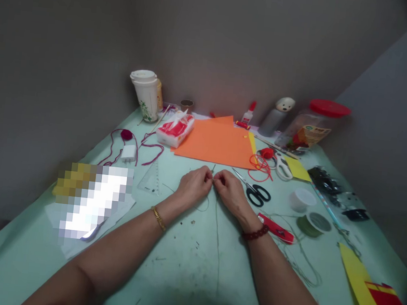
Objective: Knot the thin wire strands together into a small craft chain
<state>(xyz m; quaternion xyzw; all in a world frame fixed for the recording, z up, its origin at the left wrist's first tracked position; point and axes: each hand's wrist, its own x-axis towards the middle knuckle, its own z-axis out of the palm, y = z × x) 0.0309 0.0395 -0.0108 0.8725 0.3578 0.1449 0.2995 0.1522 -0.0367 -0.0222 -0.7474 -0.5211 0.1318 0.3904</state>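
thread [216,243] is trailing in thin green lines across a pale green table [162,264] as a person leans over it, left hand [194,186] and right hand [228,194] meeting at its centre. fingers [208,176] on both hands are closed in narrow pinches, tips nearly touching, and they are gripping the thread between them, though the fine strand is too small to follow inside the pinch. a gold chain bracelet [158,218] is circling the left wrist, a dark red bead bracelet [255,233] the right.

black-handled scissors [255,194] are lying just beside the right hand, with a tangle of red cord [260,168] and white-handled scissors [282,166] beyond them. a red utility knife [276,228] is resting near the right wrist, and a spool of green thread [312,224] is sitting further right next to a small white cup [302,200]. a clear triangle ruler [150,178] is lying near the left hand. orange paper [215,141] is spread ahead of both hands, flanked by a pack of tissues [175,129] and yellow paper [297,168], while maroon yarn [126,134] is looping around a white charger [128,153] at left. a jar with a red lid [311,127] is standing at the back.
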